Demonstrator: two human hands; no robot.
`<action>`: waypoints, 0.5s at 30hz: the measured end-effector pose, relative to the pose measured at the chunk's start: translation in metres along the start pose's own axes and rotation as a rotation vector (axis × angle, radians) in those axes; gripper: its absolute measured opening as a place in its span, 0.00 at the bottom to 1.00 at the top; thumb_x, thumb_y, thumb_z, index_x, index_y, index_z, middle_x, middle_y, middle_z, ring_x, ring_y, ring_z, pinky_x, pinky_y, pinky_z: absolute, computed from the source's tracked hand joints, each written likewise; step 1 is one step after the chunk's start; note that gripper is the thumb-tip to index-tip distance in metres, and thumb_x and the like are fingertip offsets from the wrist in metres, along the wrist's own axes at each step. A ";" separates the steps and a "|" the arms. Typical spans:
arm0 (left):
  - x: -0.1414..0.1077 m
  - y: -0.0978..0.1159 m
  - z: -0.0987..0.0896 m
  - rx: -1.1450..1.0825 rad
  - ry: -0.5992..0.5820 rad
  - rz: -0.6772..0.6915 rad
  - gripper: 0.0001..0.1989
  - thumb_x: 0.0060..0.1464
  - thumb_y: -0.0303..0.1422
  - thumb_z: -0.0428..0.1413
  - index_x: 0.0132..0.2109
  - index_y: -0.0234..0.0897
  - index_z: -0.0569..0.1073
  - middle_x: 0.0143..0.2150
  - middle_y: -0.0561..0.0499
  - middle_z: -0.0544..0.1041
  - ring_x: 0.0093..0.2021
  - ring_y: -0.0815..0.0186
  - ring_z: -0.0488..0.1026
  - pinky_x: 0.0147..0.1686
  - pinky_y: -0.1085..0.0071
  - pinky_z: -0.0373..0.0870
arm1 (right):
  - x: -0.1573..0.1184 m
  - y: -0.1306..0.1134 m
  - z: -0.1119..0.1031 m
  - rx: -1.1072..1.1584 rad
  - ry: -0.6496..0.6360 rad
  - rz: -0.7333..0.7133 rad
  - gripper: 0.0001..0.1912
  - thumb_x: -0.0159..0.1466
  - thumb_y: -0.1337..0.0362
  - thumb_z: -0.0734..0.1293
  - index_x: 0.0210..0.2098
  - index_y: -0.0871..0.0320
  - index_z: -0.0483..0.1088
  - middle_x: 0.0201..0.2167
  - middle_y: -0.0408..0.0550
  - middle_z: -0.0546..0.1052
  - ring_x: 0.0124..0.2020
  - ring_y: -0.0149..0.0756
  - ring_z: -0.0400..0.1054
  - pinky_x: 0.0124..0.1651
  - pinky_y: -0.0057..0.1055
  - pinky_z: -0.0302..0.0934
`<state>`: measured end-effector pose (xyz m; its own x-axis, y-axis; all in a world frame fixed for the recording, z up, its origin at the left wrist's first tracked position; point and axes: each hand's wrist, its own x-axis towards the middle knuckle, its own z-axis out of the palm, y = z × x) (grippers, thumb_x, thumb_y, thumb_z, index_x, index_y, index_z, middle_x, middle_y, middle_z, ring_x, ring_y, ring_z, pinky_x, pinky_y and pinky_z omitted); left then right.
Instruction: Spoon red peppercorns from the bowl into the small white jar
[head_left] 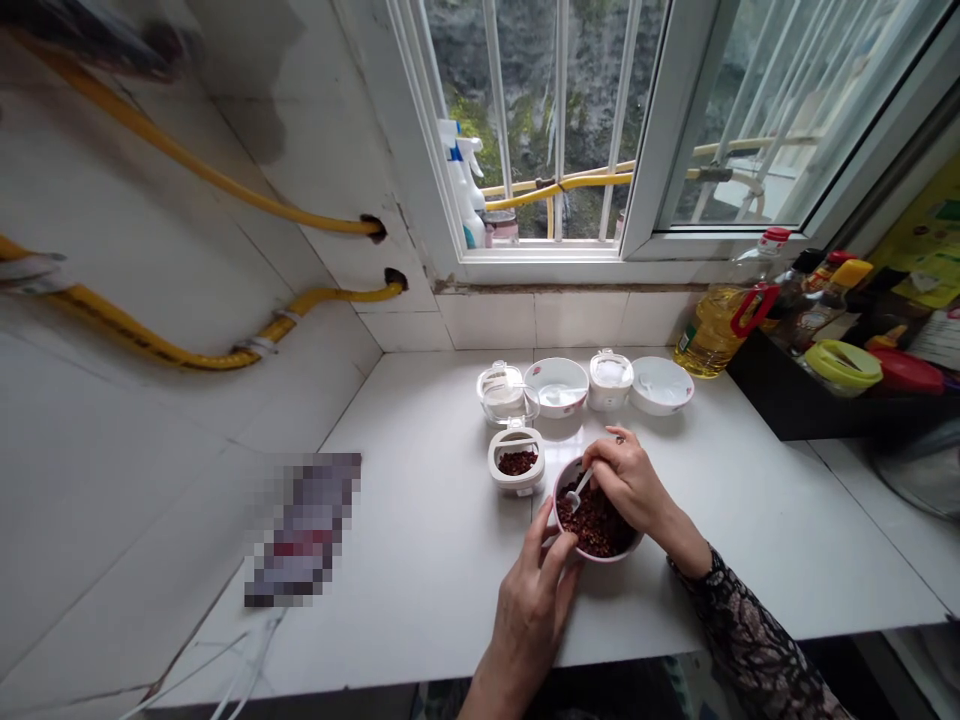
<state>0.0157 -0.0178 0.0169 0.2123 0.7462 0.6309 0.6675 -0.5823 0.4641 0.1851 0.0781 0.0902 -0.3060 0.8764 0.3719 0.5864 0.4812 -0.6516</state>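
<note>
My right hand [626,478] pinches the handle of a small white spoon [575,498], whose head rests among dark red dried flakes [604,528]. These flakes lie in a round bowl with a pink rim [600,557]. Fingers and thumb of my left hand [531,590] grip the bowl's near left side. Just beyond the bowl, to the left, stands a clear seasoning jar [516,483] with its lid raised and similar dark red flakes inside. The underside of the bowl is hidden.
Behind are a second lidded jar [501,390], a white bowl [555,400], a third jar [609,382] and another white bowl [663,390]. An oil bottle [709,325] and a black rack [780,400] of condiments stand right. A blurred-out object [304,535] lies left, near white cables [255,655].
</note>
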 end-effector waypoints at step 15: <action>0.000 0.000 -0.001 -0.015 -0.007 -0.010 0.09 0.68 0.29 0.48 0.53 0.38 0.67 0.63 0.33 0.66 0.48 0.62 0.79 0.41 0.71 0.79 | 0.003 0.000 -0.013 0.364 0.084 0.330 0.09 0.56 0.66 0.60 0.24 0.56 0.70 0.16 0.41 0.73 0.23 0.34 0.67 0.35 0.31 0.62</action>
<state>0.0153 -0.0179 0.0174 0.2110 0.7544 0.6215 0.6588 -0.5795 0.4798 0.1934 0.0801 0.0998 -0.0781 0.9858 0.1488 0.3371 0.1665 -0.9266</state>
